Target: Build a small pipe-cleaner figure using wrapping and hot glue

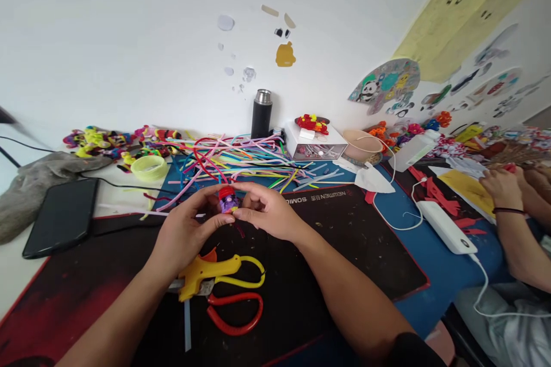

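Observation:
Both hands meet over the dark mat and pinch a small fuzzy doll figure (229, 200), red on top with purple and some yellow below. My left hand (189, 223) closes on it from the left, thumb at its lower edge. From the other side my right hand (269, 212) grips it between thumb and fingers. Below the hands lie scissors (236, 312) with a red handle loop. A yellow tool (206, 272) with an orange part and a yellow loop overlaps them; I cannot tell where one ends. A pale translucent strip (187, 324) sticks out underneath.
A pile of coloured pipe cleaners (241, 160) lies behind the hands, with a black flask (262, 114) and a small drawer box (316, 143) beyond. A phone (62, 218) rests left. At right are a white power bank (447, 228) with cables and another person's hands (505, 189).

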Tool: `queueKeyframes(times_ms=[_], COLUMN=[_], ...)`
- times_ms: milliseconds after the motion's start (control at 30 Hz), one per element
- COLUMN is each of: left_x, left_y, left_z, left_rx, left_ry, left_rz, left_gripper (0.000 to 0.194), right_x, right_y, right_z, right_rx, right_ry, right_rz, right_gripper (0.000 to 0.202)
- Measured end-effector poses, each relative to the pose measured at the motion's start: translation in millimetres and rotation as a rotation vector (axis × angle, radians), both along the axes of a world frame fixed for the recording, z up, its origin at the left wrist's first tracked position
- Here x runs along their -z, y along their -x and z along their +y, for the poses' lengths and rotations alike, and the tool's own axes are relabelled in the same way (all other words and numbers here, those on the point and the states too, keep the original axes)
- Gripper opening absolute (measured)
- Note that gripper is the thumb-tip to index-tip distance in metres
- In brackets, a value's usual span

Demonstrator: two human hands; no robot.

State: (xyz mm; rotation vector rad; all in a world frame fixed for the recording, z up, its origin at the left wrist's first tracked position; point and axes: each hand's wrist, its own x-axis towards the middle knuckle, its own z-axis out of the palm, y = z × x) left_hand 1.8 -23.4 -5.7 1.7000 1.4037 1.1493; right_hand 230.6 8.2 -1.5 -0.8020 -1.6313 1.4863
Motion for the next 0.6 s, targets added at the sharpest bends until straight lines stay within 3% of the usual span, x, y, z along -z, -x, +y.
queueKeyframes(times_ms=[333, 600], left_x=[-3.3, -10.0], left_y=[0.7, 3.4], left_z=[-0.6, -0.6], left_rx=[0.082, 0.151], left_ry=[0.09, 0.157], left_rz=[-0.139, -0.267], left_gripper=[0.078, 0.075], right_x=[-0.5, -2.1], right_y=[-1.1, -3.4], right_z=[0.4, 0.4], right_rx=[0.025, 0.001], right_ry=[-0.061, -0.084], right_rz=[-0.021, -0.031], right_gripper=[0.054, 0.056])
